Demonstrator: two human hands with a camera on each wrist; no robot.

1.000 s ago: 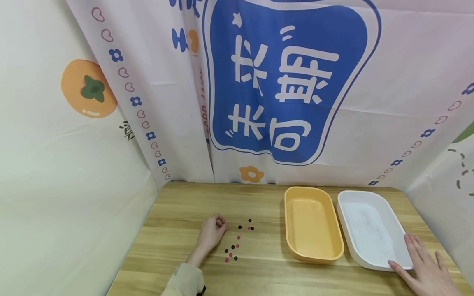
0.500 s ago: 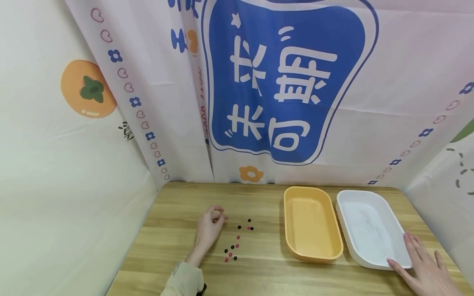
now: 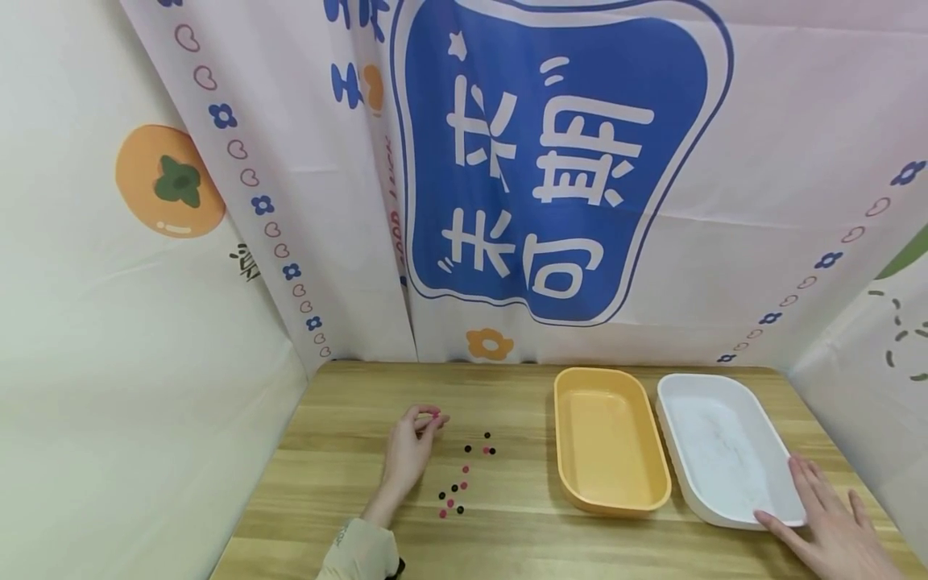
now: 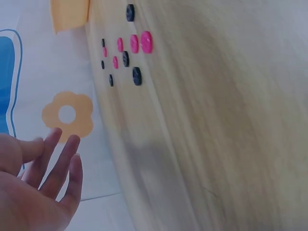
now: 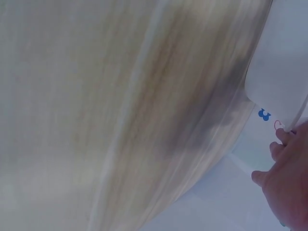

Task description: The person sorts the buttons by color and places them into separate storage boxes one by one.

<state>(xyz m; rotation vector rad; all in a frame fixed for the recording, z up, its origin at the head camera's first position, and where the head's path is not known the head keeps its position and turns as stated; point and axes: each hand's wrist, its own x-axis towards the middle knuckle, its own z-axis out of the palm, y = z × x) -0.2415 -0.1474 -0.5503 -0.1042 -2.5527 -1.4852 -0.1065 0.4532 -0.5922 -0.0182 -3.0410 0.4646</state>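
Observation:
My left hand is raised a little above the wooden table, pinching a small pink button between thumb and fingertips. In the left wrist view the hand hides that button. Several loose pink buttons and black buttons lie scattered to the right of it. My right hand rests with spread fingers on the near right corner of a white tray. The right wrist view has this hand at the tray's rim.
Left of the white tray stands a yellow tray. Both are on the wooden table, right of the buttons. A printed cloth hangs behind the table, and pale cloth walls close off both sides.
My left hand has risen and moved slightly away from me, and a pink button now shows at its fingertips. The right hand stays on the white tray.

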